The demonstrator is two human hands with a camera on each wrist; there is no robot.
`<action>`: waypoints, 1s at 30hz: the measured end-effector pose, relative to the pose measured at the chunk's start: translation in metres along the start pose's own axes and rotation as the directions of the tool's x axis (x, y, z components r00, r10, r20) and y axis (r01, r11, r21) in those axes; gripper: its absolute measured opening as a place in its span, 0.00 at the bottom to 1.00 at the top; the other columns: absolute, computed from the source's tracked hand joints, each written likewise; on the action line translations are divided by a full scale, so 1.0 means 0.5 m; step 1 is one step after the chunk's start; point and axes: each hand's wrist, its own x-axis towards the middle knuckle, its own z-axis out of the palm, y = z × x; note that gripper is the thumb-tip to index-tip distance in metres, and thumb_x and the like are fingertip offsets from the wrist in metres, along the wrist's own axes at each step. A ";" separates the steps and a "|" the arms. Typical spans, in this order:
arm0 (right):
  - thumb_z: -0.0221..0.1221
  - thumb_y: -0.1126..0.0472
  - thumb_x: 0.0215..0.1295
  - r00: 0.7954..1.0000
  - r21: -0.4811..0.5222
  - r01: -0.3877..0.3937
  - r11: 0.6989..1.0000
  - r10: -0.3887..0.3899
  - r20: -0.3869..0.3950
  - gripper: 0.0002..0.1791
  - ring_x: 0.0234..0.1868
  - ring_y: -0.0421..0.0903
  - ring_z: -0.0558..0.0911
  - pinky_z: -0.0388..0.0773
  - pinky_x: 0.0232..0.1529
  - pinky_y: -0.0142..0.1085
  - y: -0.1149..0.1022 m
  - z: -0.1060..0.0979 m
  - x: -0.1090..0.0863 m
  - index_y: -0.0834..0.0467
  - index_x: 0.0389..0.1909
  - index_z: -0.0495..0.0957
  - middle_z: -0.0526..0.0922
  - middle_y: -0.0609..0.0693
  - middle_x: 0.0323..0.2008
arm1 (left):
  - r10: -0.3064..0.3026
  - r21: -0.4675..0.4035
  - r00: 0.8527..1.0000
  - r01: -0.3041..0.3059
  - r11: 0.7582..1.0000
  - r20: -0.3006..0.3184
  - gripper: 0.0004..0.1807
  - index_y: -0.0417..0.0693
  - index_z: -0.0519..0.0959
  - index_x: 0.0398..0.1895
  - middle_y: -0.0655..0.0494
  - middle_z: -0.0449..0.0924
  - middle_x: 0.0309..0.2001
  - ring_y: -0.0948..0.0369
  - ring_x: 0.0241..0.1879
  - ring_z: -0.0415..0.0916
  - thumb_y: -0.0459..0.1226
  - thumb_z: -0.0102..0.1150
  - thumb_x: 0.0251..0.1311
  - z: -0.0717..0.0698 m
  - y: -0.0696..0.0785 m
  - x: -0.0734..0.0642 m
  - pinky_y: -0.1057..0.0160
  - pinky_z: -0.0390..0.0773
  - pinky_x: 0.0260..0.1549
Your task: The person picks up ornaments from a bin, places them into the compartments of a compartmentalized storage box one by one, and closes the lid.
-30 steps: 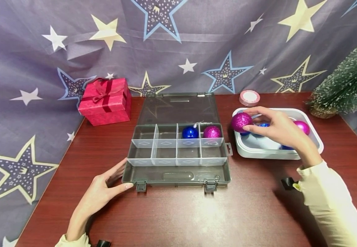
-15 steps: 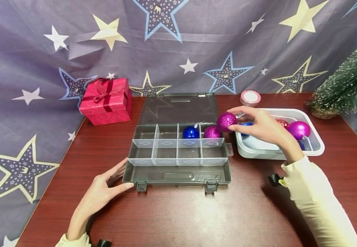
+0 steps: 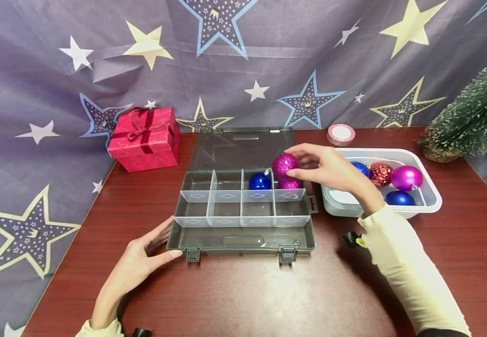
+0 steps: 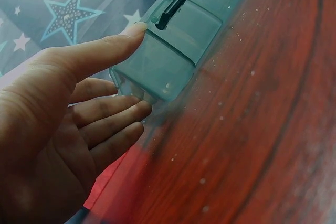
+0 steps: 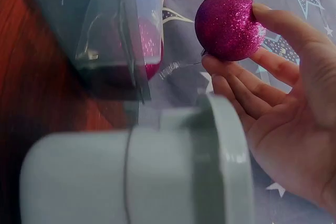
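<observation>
My right hand (image 3: 328,169) pinches a magenta glitter Christmas bauble (image 3: 284,164) between thumb and fingers. It hangs over the back right compartment of a grey see-through divided box (image 3: 239,238), whose lid (image 3: 243,147) is folded back. In the right wrist view the held bauble (image 5: 229,26) shows a thin string at its cap. Partly hidden below it, another magenta glitter bauble (image 3: 289,184) sits in that compartment. A blue bauble (image 3: 260,181) lies one compartment to the left. My left hand (image 3: 136,262) touches the box's front left corner, its fingers (image 4: 113,124) nearly straight.
On the right, a white tub (image 3: 340,208) holds several baubles, blue, red and magenta. Behind it sits a roll of pink tape (image 3: 341,134). A red gift box (image 3: 144,140) stands back left, a small frosted tree (image 3: 471,117) at the far right.
My right hand has carried the magenta glitter bauble leftward from the tub's left edge to over the divided box's back right compartment. My left hand has stayed at the box corner.
</observation>
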 end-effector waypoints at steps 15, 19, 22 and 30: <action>0.72 0.55 0.66 0.997 0.018 0.037 0.999 -0.038 0.063 0.27 0.52 0.51 0.86 0.83 0.53 0.48 -0.029 0.050 0.059 0.56 0.64 0.80 0.85 0.55 0.54 | 0.005 0.009 1.000 -0.005 1.000 0.000 0.42 0.48 0.66 0.78 0.48 0.79 0.64 0.65 0.61 0.78 0.36 0.75 0.61 -0.001 0.001 0.000 0.75 0.73 0.57; 0.73 0.55 0.65 0.997 0.020 0.042 0.999 -0.044 0.071 0.27 0.51 0.50 0.86 0.83 0.51 0.48 -0.034 0.064 0.071 0.55 0.63 0.80 0.86 0.54 0.53 | 0.008 0.002 1.000 -0.008 1.000 0.002 0.42 0.48 0.66 0.78 0.48 0.79 0.64 0.64 0.61 0.78 0.35 0.75 0.61 0.000 0.001 0.001 0.75 0.73 0.57; 0.72 0.55 0.65 0.995 0.032 0.049 0.998 -0.052 0.088 0.27 0.52 0.50 0.86 0.83 0.52 0.48 -0.037 0.074 0.079 0.56 0.64 0.80 0.85 0.54 0.54 | 0.009 -0.004 1.000 -0.009 1.000 0.002 0.42 0.48 0.66 0.78 0.48 0.79 0.64 0.64 0.61 0.78 0.35 0.75 0.61 0.001 0.000 0.001 0.75 0.73 0.57; 0.72 0.55 0.66 0.989 0.019 0.079 0.997 -0.081 0.124 0.27 0.53 0.49 0.86 0.83 0.55 0.45 -0.048 0.089 0.100 0.57 0.64 0.79 0.85 0.53 0.55 | -0.004 0.012 1.000 0.004 1.000 -0.003 0.42 0.53 0.66 0.79 0.49 0.79 0.64 0.65 0.61 0.78 0.36 0.75 0.62 0.001 -0.002 0.000 0.75 0.73 0.58</action>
